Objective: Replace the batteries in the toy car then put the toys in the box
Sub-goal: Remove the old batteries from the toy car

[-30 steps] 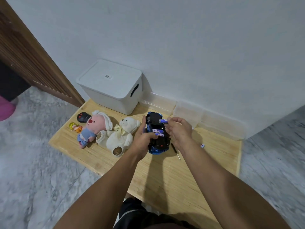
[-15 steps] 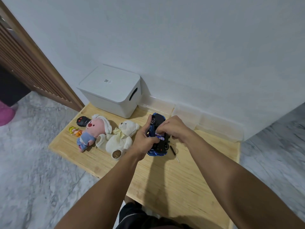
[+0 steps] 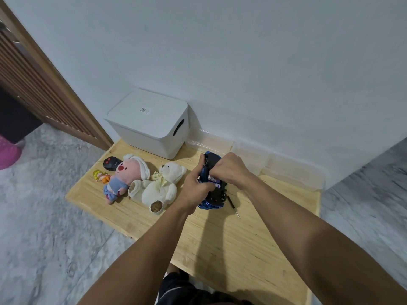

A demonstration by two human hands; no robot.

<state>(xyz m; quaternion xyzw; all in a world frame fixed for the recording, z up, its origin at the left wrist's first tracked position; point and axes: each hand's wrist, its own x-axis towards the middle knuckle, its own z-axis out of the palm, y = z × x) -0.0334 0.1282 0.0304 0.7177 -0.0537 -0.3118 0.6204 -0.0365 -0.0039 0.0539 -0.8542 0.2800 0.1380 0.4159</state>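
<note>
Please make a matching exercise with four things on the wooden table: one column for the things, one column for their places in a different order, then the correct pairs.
Things:
1. white plastic storage box with lid
2. blue toy car, upside down
3. small black screwdriver
4. cream teddy bear with a bow

Places:
A. lying on the wooden table just right of the car
B. at the back, near the white wall
C. between the pink plush and the left hand
D. held between the left hand and the right hand

Pairs: 1-B, 2-D, 3-A, 4-C
</note>
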